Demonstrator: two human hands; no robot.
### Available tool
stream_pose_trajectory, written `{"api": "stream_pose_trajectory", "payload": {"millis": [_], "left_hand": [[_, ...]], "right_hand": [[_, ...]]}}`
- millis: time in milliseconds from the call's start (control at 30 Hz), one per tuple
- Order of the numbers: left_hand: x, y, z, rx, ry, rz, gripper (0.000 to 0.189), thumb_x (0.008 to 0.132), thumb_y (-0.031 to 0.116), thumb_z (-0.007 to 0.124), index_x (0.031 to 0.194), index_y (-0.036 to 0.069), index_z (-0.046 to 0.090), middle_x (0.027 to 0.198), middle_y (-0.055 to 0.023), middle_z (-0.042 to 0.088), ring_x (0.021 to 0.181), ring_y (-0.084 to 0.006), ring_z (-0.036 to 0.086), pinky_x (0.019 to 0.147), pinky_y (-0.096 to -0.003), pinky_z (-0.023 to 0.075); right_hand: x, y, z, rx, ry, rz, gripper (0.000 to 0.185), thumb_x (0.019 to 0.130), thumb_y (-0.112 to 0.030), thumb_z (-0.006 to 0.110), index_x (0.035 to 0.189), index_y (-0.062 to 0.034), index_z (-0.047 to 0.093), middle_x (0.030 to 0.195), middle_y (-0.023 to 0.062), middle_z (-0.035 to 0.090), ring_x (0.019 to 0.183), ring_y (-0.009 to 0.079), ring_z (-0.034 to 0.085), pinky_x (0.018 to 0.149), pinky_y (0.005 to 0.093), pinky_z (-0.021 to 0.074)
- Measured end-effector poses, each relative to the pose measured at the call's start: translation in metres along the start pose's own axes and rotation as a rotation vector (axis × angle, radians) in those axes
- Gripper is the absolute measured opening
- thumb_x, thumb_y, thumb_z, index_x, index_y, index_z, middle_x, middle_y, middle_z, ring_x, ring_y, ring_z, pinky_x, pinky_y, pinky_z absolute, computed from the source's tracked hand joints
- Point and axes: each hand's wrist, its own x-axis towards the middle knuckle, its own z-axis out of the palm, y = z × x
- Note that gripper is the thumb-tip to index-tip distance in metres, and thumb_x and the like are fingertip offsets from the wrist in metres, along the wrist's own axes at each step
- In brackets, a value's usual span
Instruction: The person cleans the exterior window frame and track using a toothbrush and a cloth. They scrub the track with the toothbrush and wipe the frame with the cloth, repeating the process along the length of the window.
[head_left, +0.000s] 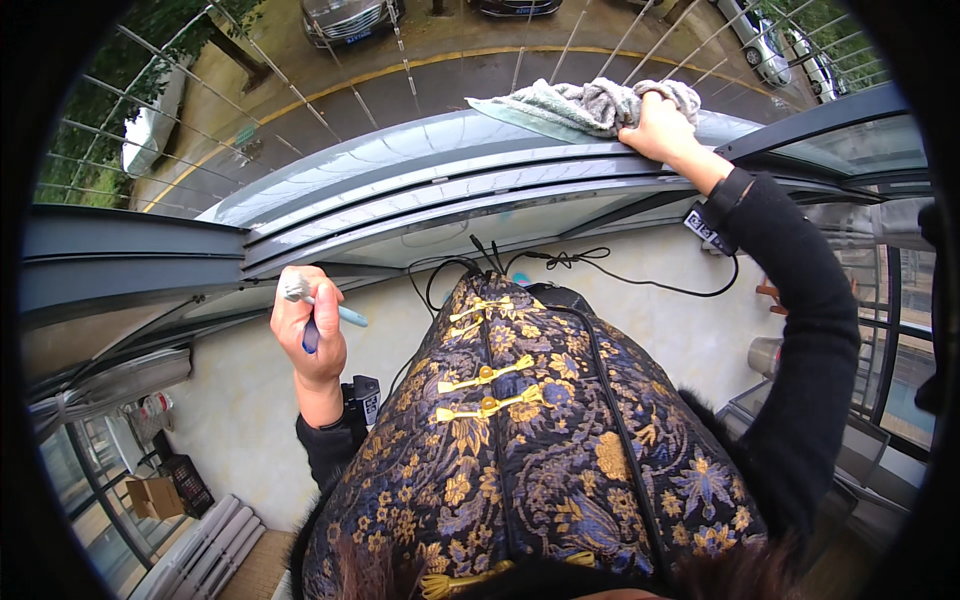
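Observation:
My right hand (664, 131) is closed on a bunched grey and pale green cloth (577, 105), which lies on the outer ledge (375, 161) of the window, beyond the sliding tracks. Lower at the left, my left hand (315, 322) grips a brush (295, 285) with greyish bristles, together with a light blue handle (352, 316) and a dark blue one (310, 337). Whether the handles belong to one tool or two, I cannot tell. This hand is on the inner side of the window track (442, 180), near the dark frame.
Thin metal bars (409, 67) form a cage outside the window. Dark window frames (135, 240) stand at both sides. Black cables (660, 281) hang against the pale wall below the sill. A cardboard box (154, 499) is at the lower left.

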Motion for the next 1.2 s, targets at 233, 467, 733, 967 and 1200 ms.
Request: {"api": "stream_pose_trajectory", "payload": {"millis": [233,467,733,967,1200], "left_hand": [[-0.006,-0.006,0.000,0.012,0.026,-0.017,0.017,0.086,0.008,0.052,0.071,0.001,0.054,0.072,-0.0088,0.052,0.066,-0.0177,0.049,0.059,-0.0291,0.0390],[-0.001,-0.004,0.006,-0.047,0.010,-0.014,0.021,0.087,0.009,0.051,0.067,0.002,0.051,0.069,-0.0073,0.049,0.071,-0.0199,0.047,0.064,-0.0310,0.0366],[0.000,-0.004,0.003,-0.029,-0.015,0.023,0.021,0.088,0.008,0.051,0.069,0.001,0.052,0.069,-0.0074,0.050,0.070,-0.0194,0.047,0.063,-0.0306,0.0364],[0.000,-0.003,0.002,-0.018,0.012,0.012,0.021,0.088,0.007,0.051,0.068,0.001,0.051,0.070,-0.0079,0.050,0.068,-0.0182,0.046,0.061,-0.0291,0.0367],[0.009,-0.006,0.004,-0.030,-0.047,0.049,0.019,0.087,0.006,0.051,0.068,0.001,0.052,0.068,-0.0078,0.052,0.067,-0.0187,0.049,0.060,-0.0292,0.0383]], "right_hand": [[-0.014,-0.051,-0.003,0.085,0.057,-0.271,0.055,0.073,-0.027,0.063,0.117,0.0042,0.051,0.111,0.0234,0.059,0.104,0.0363,0.059,0.089,0.0444,0.0479],[-0.029,-0.150,0.001,0.424,0.044,-0.537,0.042,0.070,-0.019,0.062,0.104,0.0046,0.057,0.099,0.0230,0.063,0.091,0.0368,0.063,0.081,0.0431,0.0515],[-0.021,-0.165,-0.025,0.956,0.029,-0.476,0.043,0.068,-0.020,0.067,0.106,-0.0032,0.059,0.102,0.0174,0.063,0.096,0.0289,0.062,0.085,0.0345,0.0483],[-0.026,-0.017,-0.055,1.864,0.024,-0.217,0.022,0.071,-0.001,0.063,0.093,-0.0025,0.061,0.089,0.0072,0.063,0.083,0.0211,0.060,0.078,0.0341,0.0495],[-0.076,0.079,-0.116,1.750,0.197,-0.271,0.038,0.079,-0.002,0.056,0.116,0.0037,0.051,0.106,0.0111,0.063,0.096,0.0216,0.062,0.091,0.0374,0.0485]]}}
